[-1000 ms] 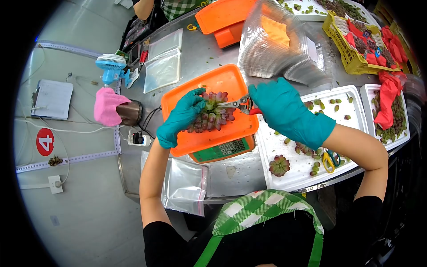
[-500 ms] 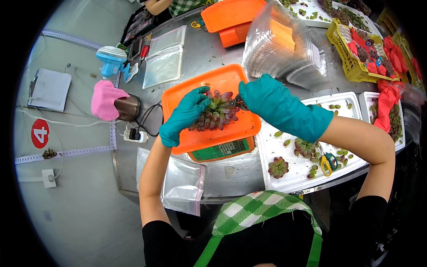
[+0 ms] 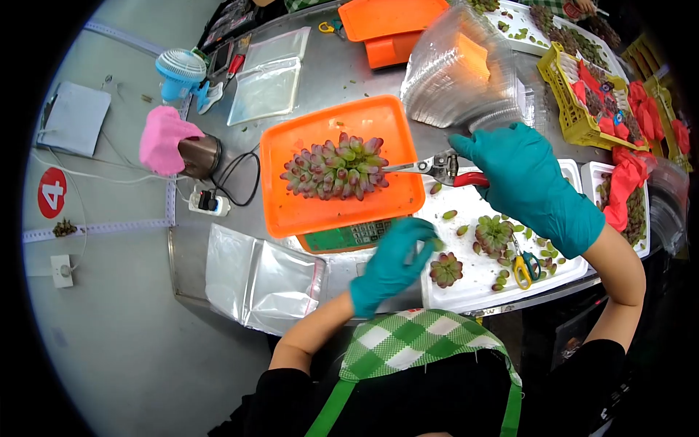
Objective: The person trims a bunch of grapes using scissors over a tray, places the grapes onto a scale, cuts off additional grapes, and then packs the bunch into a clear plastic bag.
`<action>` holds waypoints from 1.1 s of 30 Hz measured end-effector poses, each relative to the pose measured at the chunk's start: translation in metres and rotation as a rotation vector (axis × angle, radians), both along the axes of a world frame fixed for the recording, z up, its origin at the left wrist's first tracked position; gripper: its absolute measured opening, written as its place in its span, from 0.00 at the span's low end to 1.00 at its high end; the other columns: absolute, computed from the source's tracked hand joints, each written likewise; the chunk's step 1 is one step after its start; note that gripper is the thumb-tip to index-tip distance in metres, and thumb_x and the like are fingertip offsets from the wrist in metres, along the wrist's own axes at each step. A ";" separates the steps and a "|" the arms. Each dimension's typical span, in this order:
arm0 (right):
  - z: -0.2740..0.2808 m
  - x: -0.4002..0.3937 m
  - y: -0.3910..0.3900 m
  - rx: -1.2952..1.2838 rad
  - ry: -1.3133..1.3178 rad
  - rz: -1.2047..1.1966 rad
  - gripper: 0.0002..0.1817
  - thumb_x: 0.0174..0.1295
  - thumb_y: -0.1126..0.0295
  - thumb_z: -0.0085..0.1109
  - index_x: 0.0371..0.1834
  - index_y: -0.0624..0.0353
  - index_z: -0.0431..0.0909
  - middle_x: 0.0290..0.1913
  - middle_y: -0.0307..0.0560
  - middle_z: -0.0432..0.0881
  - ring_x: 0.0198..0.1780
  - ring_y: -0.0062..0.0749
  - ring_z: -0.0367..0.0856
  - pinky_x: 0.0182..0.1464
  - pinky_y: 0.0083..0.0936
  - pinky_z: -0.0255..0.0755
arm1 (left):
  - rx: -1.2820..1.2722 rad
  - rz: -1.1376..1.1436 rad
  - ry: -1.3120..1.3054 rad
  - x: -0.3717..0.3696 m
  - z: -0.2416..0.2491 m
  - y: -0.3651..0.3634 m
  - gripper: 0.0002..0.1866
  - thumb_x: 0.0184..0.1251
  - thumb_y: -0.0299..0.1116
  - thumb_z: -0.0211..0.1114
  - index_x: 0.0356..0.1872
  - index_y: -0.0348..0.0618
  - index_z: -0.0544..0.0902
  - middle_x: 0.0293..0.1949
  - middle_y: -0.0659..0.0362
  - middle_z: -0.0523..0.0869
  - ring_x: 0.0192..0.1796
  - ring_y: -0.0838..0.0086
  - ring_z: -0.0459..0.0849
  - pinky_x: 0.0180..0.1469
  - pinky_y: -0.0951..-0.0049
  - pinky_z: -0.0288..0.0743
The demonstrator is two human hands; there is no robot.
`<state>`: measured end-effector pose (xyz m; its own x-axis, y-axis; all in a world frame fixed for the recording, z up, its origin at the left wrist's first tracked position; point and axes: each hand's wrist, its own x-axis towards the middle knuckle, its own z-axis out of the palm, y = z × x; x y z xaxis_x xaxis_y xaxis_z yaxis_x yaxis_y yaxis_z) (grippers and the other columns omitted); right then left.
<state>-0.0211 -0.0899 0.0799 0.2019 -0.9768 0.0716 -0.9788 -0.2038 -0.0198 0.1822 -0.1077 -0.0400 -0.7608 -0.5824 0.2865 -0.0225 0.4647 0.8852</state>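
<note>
A long cluster of red-tipped succulents (image 3: 335,169) lies in the orange scale tray (image 3: 280,215). In my right hand (image 3: 528,175), closed in its teal glove, are red-handled pruning shears (image 3: 443,167), whose blades reach over the tray's right side to the cluster. My left hand (image 3: 397,262), also gloved, is in front of the scale beside the white tray (image 3: 455,295), its fingers pinched around a small green leaf (image 3: 437,245). In the white tray lie a green rosette (image 3: 494,234), a reddish rosette (image 3: 446,270), several loose leaves and yellow-and-teal scissors (image 3: 526,268).
Clear plastic boxes (image 3: 459,69) are stacked behind the scale, near a second orange scale (image 3: 393,25). Plastic bags (image 3: 266,280) lie front left. A blue fan (image 3: 180,73) and pink cloth (image 3: 169,142) are at left. A yellow crate (image 3: 575,109) stands back right.
My left hand has let go of the succulent cluster and moved down and right to the white tray's edge. My right hand has moved right, and the shears now show clearly.
</note>
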 end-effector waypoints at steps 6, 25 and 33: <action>0.002 0.018 -0.008 -0.027 0.019 0.030 0.16 0.41 0.70 0.64 0.35 0.55 0.72 0.27 0.45 0.76 0.31 0.42 0.76 0.34 0.35 0.66 | -0.068 -0.120 -0.045 -0.063 -0.059 0.051 0.09 0.53 0.28 0.60 0.35 0.39 0.75 0.31 0.54 0.74 0.34 0.60 0.74 0.36 0.63 0.69; -0.006 0.035 -0.058 -0.020 0.073 0.106 0.09 0.38 0.77 0.57 0.26 0.58 0.72 0.23 0.47 0.74 0.27 0.44 0.74 0.32 0.33 0.65 | 0.365 -0.247 -0.134 0.000 -0.051 0.023 0.16 0.57 0.29 0.57 0.48 0.40 0.73 0.40 0.55 0.78 0.40 0.65 0.79 0.43 0.70 0.72; -0.015 0.045 -0.076 0.078 0.542 0.142 0.13 0.44 0.74 0.53 0.36 0.59 0.69 0.25 0.43 0.69 0.27 0.33 0.70 0.33 0.27 0.62 | 0.262 -0.076 -0.235 0.032 -0.061 0.007 0.15 0.56 0.30 0.58 0.46 0.43 0.76 0.40 0.55 0.78 0.37 0.64 0.79 0.39 0.70 0.74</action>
